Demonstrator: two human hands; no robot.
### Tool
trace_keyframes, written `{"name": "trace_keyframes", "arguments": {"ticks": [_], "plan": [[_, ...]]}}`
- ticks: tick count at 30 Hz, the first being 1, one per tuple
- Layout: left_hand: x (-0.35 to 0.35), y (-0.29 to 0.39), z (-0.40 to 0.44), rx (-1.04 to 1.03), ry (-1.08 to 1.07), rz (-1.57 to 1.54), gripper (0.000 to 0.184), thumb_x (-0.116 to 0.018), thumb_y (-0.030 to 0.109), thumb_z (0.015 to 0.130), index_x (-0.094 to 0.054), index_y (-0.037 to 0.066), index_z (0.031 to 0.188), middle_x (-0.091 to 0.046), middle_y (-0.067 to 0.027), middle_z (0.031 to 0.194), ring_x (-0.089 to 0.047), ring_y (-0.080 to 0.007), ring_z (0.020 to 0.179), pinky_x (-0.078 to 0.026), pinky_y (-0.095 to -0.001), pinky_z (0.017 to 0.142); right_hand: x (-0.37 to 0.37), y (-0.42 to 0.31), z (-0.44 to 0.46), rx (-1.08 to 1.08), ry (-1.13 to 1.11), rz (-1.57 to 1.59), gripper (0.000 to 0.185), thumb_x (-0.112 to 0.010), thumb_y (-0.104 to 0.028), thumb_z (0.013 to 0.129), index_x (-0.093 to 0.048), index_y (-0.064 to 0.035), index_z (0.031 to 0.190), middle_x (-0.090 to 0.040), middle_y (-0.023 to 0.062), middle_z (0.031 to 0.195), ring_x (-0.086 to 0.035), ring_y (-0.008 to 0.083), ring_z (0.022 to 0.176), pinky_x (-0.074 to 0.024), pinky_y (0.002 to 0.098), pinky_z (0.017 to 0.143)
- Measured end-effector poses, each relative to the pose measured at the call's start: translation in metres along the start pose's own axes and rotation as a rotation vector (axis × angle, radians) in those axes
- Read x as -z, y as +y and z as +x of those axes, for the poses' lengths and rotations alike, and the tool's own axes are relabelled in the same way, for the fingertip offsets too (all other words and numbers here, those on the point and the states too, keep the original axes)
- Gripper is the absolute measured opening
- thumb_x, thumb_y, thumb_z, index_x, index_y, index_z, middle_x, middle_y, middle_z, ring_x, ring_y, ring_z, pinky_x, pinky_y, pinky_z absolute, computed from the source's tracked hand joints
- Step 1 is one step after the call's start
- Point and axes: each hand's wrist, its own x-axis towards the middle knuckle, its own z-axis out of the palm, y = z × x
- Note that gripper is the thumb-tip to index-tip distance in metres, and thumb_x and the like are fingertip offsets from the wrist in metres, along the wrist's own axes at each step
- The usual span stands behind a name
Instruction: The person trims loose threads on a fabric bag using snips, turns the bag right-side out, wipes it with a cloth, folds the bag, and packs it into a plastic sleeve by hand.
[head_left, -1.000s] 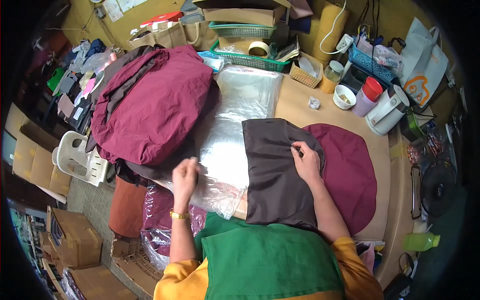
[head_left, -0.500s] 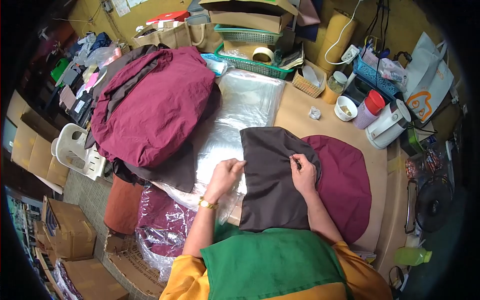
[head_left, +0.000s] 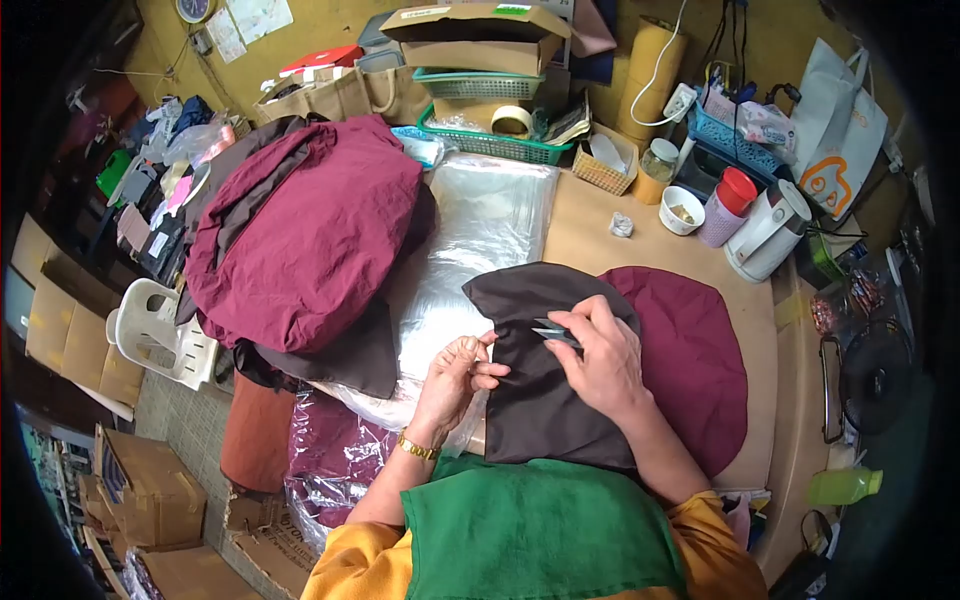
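Observation:
A dark brown cloth piece (head_left: 550,425) lies in front of me, its upper left corner lifted and folded over. At its left edge, my left hand (head_left: 450,388) is closed in a pinch on the dark cloth; any thread there is too fine to make out. My right hand (head_left: 612,365) is above the same cloth, gripping small thread snips (head_left: 556,332) with blades apart and pointing left toward my left hand. A maroon rounded cloth piece (head_left: 695,350) extends from under the dark one to the right.
A large maroon and brown fabric pile (head_left: 310,240) stands left, beside clear plastic sheets (head_left: 490,210). Along the back are green baskets (head_left: 480,88), a white bowl (head_left: 683,211), a red-lidded cup (head_left: 735,192) and a kettle (head_left: 768,230). A white plastic chair (head_left: 150,330) stands at far left.
My right hand has lifted from the cloth and turned, bringing the snips' blades into view. My left hand has shifted slightly down along the edge, and the dark cloth's upper left has folded.

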Motion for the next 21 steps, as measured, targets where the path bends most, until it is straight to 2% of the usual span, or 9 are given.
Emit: {"name": "trace_keyframes", "arguments": {"ticks": [3,4,8,11,12,14,17,19,21], "plan": [[-0.016,0.005,-0.006,-0.1,-0.017,0.039,0.032,-0.047,0.028,0.103,-0.057,0.0,0.089,-0.055,-0.0209,0.126,-0.071,-0.021,0.088,-0.06,-0.0243,0.069,0.006,-0.025,0.011,0.152,0.056,-0.048,0.034,-0.076,-0.012,0.072,-0.063,-0.0085,0.104,-0.054,0.0054,0.089,-0.06,0.0227,0.075,-0.0433,0.0357,0.064],[-0.019,0.007,-0.008,-0.108,-0.023,0.071,0.033,-0.046,0.028,0.103,-0.057,0.0,0.089,-0.057,-0.0214,0.124,-0.071,-0.0212,0.09,-0.06,-0.0259,0.072,0.005,-0.031,0.012,0.23,0.059,-0.056,0.036,-0.076,-0.011,0.071,-0.061,-0.0086,0.104,-0.053,0.0048,0.087,-0.059,0.0208,0.072,-0.0408,0.0345,0.062],[-0.023,0.008,-0.01,-0.138,-0.004,0.109,0.033,-0.047,0.028,0.103,-0.057,0.0,0.089,-0.059,-0.0195,0.12,-0.071,-0.0209,0.09,-0.06,-0.0266,0.073,-0.003,-0.04,0.015,0.3,0.057,-0.11,0.032,-0.078,-0.009,0.068,-0.058,-0.0085,0.093,-0.051,0.0042,0.079,-0.057,0.0204,0.065,-0.0363,0.0348,0.058],[-0.025,0.008,-0.012,-0.156,-0.007,0.138,0.032,-0.048,0.027,0.103,-0.058,0.0,0.09,-0.06,-0.0181,0.119,-0.07,-0.02,0.09,-0.059,-0.0267,0.075,-0.005,-0.041,0.016,0.351,0.048,-0.196,0.03,-0.077,-0.008,0.068,-0.057,-0.0073,0.091,-0.052,0.0042,0.079,-0.057,0.0203,0.065,-0.0371,0.0343,0.058],[-0.026,0.007,-0.013,-0.154,-0.004,0.162,0.032,-0.048,0.027,0.103,-0.058,0.0,0.09,-0.06,-0.0178,0.12,-0.07,-0.0197,0.091,-0.059,-0.0266,0.075,-0.006,-0.04,0.016,0.352,0.046,-0.197,0.03,-0.077,-0.008,0.068,-0.057,-0.0073,0.091,-0.052,0.0042,0.079,-0.057,0.0203,0.065,-0.0371,0.0343,0.058],[-0.029,0.007,-0.015,-0.15,-0.002,0.186,0.031,-0.049,0.027,0.102,-0.058,0.0,0.09,-0.06,-0.0176,0.12,-0.07,-0.0194,0.091,-0.059,-0.0265,0.075,-0.007,-0.037,0.016,0.382,0.042,-0.193,0.02,-0.064,-0.008,0.076,-0.055,-0.0075,0.094,-0.049,0.0054,0.077,-0.056,0.0198,0.066,-0.0368,0.0336,0.056],[-0.034,0.008,-0.018,-0.142,-0.002,0.19,0.031,-0.049,0.026,0.102,-0.06,-0.001,0.094,-0.063,-0.0138,0.112,-0.069,-0.019,0.092,-0.059,-0.0264,0.076,-0.004,-0.036,0.016,0.322,0.036,-0.147,0.021,-0.065,-0.008,0.076,-0.055,-0.0077,0.094,-0.051,0.0053,0.079,-0.057,0.02,0.068,-0.0375,0.0336,0.058],[-0.036,0.008,-0.018,-0.176,0.0,0.184,0.03,-0.049,0.026,0.103,-0.061,-0.002,0.1,-0.063,-0.0078,0.097,-0.069,-0.0186,0.091,-0.059,-0.0266,0.077,0.003,-0.04,0.015,0.302,0.045,-0.155,0.021,-0.065,-0.008,0.076,-0.054,-0.0079,0.094,-0.051,0.0053,0.079,-0.057,0.0201,0.069,-0.0378,0.0338,0.058],[-0.038,0.007,-0.017,-0.163,0.013,0.192,0.03,-0.049,0.026,0.103,-0.061,-0.002,0.102,-0.062,-0.0058,0.092,-0.069,-0.0182,0.091,-0.059,-0.0267,0.077,0.006,-0.042,0.013,0.277,0.053,-0.161,0.021,-0.066,-0.008,0.076,-0.054,-0.0081,0.093,-0.052,0.0052,0.079,-0.057,0.0202,0.07,-0.038,0.0339,0.059]]}}
